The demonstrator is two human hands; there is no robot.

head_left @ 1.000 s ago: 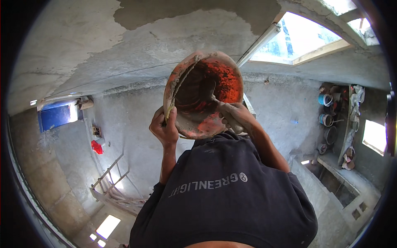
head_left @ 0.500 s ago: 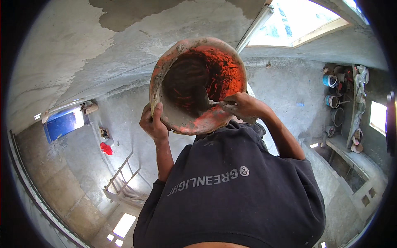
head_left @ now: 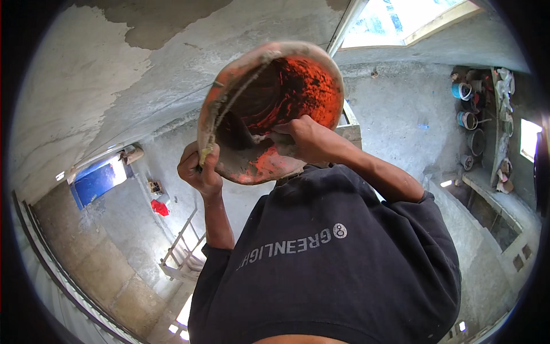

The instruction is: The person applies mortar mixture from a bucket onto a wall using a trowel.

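A mud-caked orange bucket (head_left: 312, 86) is held tilted, its mouth toward me, streaked with grey and red inside. My left hand (head_left: 199, 171) grips its left rim, thumb over the edge beside a yellowish bit that I cannot make out. My right hand (head_left: 309, 140) reaches over the lower right part of the mouth, closed on a trowel's handle. The trowel's dark blade (head_left: 240, 131) lies inside the bucket, low and to the left. Below the bucket is my dark hooded top (head_left: 321, 275).
Several buckets (head_left: 467, 120) line the right side by a concrete ledge (head_left: 487, 192). A blue panel (head_left: 91, 186) and a small red object (head_left: 160, 207) are at the left. A railing-like frame (head_left: 180, 249) stands lower left. A bright glazed opening (head_left: 389, 23) is at top right.
The bucket has moved up and to the left and tilted more, with my left hand on it. My right hand has moved up and left, further over the bucket's mouth, with the trowel.
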